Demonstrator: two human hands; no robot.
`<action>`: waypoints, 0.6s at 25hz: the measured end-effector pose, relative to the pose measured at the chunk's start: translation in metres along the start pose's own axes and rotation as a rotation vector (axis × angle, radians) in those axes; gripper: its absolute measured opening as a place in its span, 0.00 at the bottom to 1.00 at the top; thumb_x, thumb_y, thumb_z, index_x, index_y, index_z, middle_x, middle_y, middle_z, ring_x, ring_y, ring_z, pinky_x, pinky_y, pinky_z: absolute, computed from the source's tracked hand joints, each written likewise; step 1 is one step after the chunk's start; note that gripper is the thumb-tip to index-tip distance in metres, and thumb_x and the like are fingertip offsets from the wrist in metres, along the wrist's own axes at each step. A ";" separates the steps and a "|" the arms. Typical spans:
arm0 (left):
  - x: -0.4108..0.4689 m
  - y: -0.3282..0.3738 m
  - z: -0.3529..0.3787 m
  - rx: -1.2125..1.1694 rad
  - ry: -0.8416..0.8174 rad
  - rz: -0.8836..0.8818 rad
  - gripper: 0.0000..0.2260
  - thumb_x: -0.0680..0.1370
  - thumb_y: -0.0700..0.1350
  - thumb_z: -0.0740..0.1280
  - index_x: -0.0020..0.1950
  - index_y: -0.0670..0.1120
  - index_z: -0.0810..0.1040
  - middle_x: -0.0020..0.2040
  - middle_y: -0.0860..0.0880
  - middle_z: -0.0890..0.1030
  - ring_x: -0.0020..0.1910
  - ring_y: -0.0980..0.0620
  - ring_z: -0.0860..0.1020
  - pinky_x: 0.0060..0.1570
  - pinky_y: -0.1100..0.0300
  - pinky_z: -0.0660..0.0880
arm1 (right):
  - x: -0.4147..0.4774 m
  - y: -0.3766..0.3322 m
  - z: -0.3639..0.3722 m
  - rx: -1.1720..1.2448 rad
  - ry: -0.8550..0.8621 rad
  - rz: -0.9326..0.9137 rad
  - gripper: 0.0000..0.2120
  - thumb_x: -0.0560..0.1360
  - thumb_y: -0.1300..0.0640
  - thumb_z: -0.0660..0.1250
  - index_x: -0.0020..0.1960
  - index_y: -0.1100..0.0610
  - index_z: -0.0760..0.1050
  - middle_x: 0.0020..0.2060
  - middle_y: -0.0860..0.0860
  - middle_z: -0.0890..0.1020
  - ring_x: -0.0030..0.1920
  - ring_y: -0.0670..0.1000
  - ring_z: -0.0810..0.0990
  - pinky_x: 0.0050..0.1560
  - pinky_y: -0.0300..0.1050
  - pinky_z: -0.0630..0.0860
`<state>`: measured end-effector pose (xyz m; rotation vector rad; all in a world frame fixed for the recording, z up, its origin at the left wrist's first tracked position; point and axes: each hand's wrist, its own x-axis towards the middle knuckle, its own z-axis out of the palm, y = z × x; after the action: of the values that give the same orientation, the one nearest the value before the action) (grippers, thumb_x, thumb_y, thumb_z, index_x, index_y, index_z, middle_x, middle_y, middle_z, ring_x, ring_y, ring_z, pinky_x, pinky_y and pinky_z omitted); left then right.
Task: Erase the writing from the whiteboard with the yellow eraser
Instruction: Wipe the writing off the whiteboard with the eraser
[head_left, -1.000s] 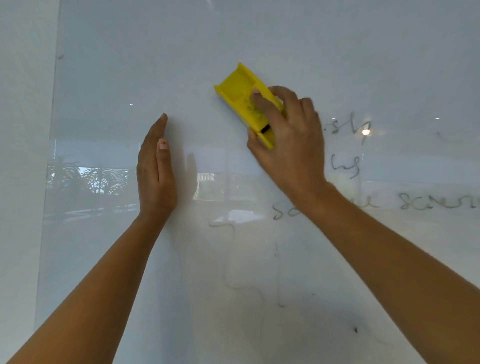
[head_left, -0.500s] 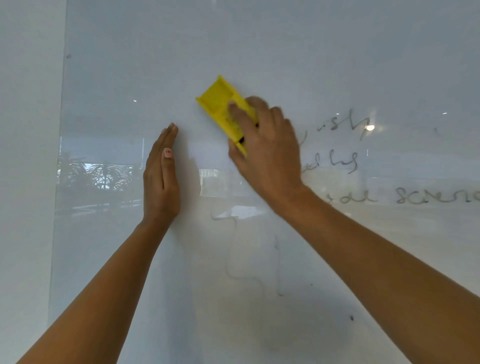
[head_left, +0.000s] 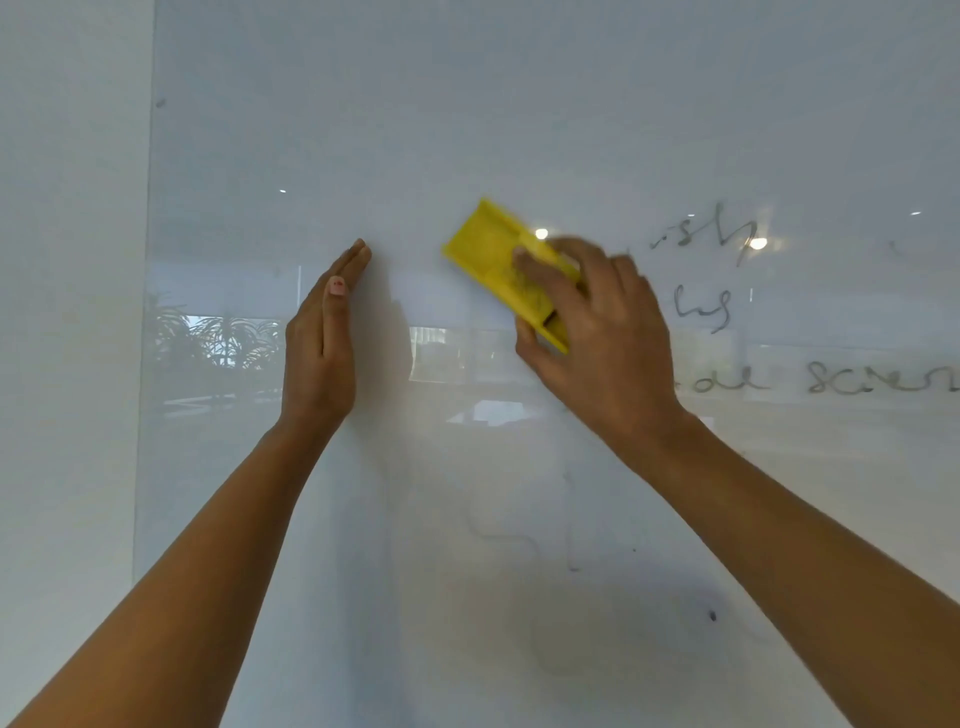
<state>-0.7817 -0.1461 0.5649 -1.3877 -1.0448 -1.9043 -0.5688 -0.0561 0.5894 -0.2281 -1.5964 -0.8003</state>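
Yellow eraser (head_left: 498, 260), tilted, gripped by rt hand (head_left: 597, 332) on whiteboard (head_left: 519, 104).

left hand (head_left: 319, 348) flat, right hand (head_left: 597, 332) gripping

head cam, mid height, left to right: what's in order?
wall → whiteboard edge → left hand → eraser → right hand → writing
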 end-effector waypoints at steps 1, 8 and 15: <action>0.001 0.002 -0.002 -0.011 0.012 -0.002 0.19 0.83 0.46 0.48 0.68 0.47 0.72 0.69 0.51 0.73 0.69 0.63 0.68 0.67 0.71 0.62 | 0.010 -0.005 0.004 -0.013 0.015 0.086 0.21 0.70 0.55 0.68 0.63 0.55 0.75 0.59 0.57 0.78 0.45 0.59 0.77 0.44 0.50 0.74; 0.011 0.021 -0.003 0.011 0.088 0.080 0.21 0.83 0.47 0.47 0.69 0.44 0.72 0.68 0.50 0.74 0.69 0.59 0.69 0.68 0.68 0.63 | 0.000 -0.059 0.033 0.057 -0.058 -0.007 0.25 0.72 0.55 0.68 0.68 0.53 0.70 0.65 0.55 0.75 0.46 0.57 0.77 0.46 0.49 0.74; -0.005 0.021 -0.003 0.251 -0.021 0.083 0.21 0.83 0.46 0.47 0.70 0.44 0.71 0.71 0.49 0.72 0.72 0.55 0.66 0.72 0.55 0.62 | -0.119 -0.096 0.031 0.185 -0.284 -0.566 0.20 0.74 0.55 0.62 0.65 0.47 0.72 0.61 0.49 0.78 0.47 0.50 0.78 0.48 0.42 0.74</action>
<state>-0.7649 -0.1602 0.5650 -1.2889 -1.1730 -1.6390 -0.6231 -0.0728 0.4440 0.2701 -2.0288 -1.0738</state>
